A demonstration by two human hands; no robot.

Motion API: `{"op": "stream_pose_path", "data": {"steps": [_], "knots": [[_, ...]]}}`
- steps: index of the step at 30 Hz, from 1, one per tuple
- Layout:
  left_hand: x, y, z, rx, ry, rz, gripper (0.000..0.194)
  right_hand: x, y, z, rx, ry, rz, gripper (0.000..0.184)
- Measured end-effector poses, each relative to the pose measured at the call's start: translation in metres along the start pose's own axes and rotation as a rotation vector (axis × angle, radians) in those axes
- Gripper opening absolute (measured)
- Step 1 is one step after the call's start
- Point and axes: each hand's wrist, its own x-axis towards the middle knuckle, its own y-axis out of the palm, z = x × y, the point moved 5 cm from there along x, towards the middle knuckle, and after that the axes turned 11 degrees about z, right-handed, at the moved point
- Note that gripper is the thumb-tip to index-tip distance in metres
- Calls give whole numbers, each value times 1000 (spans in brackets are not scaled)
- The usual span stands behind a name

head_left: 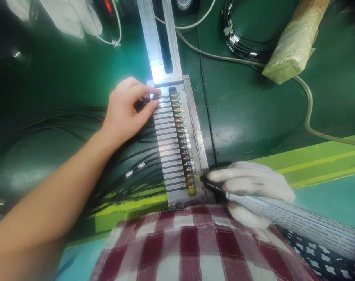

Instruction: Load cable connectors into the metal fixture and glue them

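My bare left hand (127,107) reaches over the far end of a slotted metal fixture (169,155). Its thumb and index finger are bent toward each other around a thin black cable near the top slot. Several black cables (172,149) lie side by side across the fixture. Their stripped, orange-and-metal ends (181,130) line up over a long dark opening. At the near right side, my white-gloved right hand (250,183) grips a white printed tube (282,214) with a black nozzle. The nozzle tip is beside the lowest cable ends; whether it touches them cannot be told.
A slotted metal rail (154,58) extends from the fixture's far end. Back right are coiled black cables (234,39) and a plastic-wrapped block (288,54). A grey cord (307,113) curves across the green table (247,105). White bundles (68,17) lie back left.
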Motion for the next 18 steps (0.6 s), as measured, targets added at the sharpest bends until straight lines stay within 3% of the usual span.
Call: {"op": "stream_pose_path", "data": {"steps": [9, 18], "knots": [[0, 0, 0, 1, -9, 7, 24, -1, 0, 0, 18, -15, -5, 8], [3, 2, 6, -55, 99, -62, 20, -1, 1, 0, 59, -9, -18, 9]]}}
